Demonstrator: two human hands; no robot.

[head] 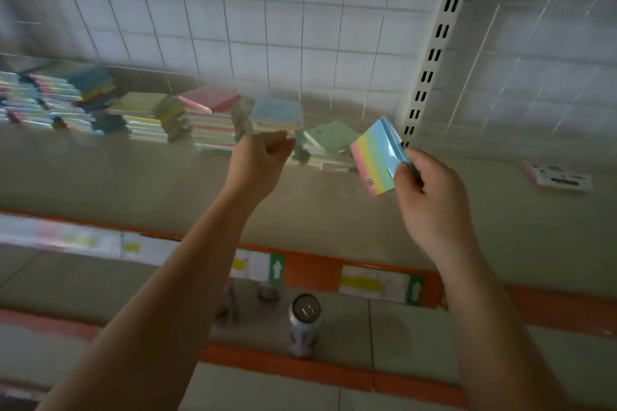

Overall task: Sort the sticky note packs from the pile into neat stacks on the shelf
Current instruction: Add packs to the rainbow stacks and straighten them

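Observation:
My right hand (430,190) pinches a rainbow-striped sticky note pack (377,157) by its blue edge, holding it tilted above the shelf (133,177). My left hand (260,157) hovers with curled fingers over the shelf, just in front of a blue-topped stack (275,115); it holds nothing that I can see. Along the back of the shelf stand several stacks: a pink-topped one (212,120), a yellow one (147,117) and a low green-topped one (329,145). A looser pile of packs (50,100) lies at the far left.
A single white and pink packet (557,177) lies on the shelf at the right. A slotted upright post (430,67) and wire grid back panel stand behind. The orange shelf edge (310,265) carries price labels. Below, a metal can (305,324) stands on a lower shelf.

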